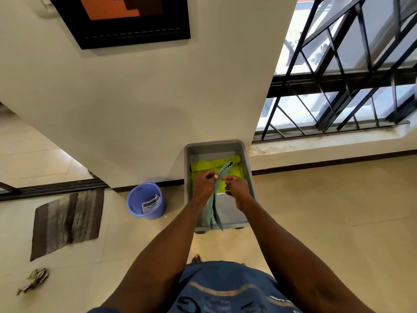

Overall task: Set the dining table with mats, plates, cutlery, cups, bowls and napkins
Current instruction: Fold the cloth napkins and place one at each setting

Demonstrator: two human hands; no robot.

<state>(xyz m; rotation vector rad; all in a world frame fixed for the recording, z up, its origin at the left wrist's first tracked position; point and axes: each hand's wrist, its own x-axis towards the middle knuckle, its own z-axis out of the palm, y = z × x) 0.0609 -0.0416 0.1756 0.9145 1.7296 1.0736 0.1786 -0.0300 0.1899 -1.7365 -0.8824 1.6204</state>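
Note:
A grey plastic tub stands on the floor against the wall, with yellow-green cloths lying in its far half. Above the tub I hold teal cloths with zigzag edges, which hang down on edge in front of the tub's near wall. My left hand grips them from the left, fingers curled at the top. My right hand pinches them from the right. No table, plates or cutlery are in view.
A blue bucket with a paper inside stands left of the tub. A striped brown doormat lies by a sliding door track, with a crumpled rag near it. A barred window is on the right, a framed picture above.

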